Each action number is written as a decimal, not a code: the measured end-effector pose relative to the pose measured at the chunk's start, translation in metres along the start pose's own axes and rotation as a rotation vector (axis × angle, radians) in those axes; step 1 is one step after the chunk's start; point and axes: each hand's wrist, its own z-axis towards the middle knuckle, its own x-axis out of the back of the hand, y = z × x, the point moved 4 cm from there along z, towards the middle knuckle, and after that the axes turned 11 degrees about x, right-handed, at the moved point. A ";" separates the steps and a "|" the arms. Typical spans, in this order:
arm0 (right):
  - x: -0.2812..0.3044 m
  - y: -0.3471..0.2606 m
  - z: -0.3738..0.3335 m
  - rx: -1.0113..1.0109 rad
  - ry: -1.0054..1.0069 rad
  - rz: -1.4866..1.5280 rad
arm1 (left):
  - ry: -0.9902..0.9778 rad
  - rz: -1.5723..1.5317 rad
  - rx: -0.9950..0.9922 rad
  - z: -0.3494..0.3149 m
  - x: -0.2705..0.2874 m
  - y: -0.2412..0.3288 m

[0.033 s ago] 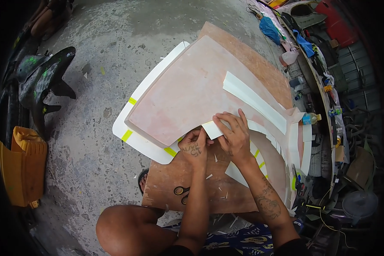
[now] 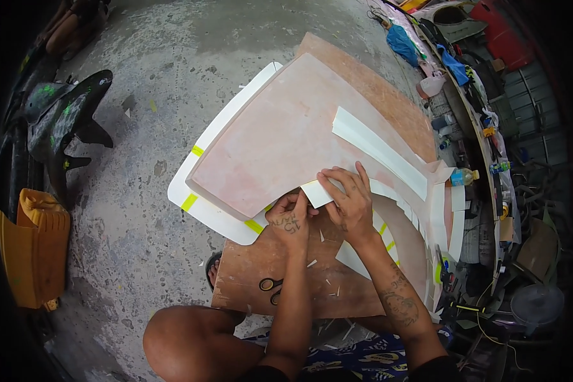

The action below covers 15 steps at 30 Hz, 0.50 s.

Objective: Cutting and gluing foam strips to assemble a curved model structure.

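Note:
A large pale pinkish panel [image 2: 267,127] with a curved cut-out lies in front of me. White sheet [image 2: 181,181] shows past its left edge, joined by yellow tape. At the cut-out's edge, my right hand [image 2: 350,204] grips a small white card piece [image 2: 315,194], fingers on top and thumb hidden. My left hand [image 2: 290,219] is closed, its fingers curled at the lower left corner of that card. What its fingertips hold is hidden. Beyond the right hand, a long white strip [image 2: 382,153] rests on the panel.
Under the panel is a brown board [image 2: 248,274] with scissors [image 2: 280,282] and white scraps. A yellow plastic part [image 2: 41,254] and a dark finned part [image 2: 63,114] stand at left. A cluttered shelf with a bottle [image 2: 465,177] runs along the right. Someone's leg [image 2: 70,35] shows at far left.

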 end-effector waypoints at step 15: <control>-0.003 0.010 0.011 0.083 0.110 0.083 | -0.061 0.032 0.062 -0.011 0.002 -0.006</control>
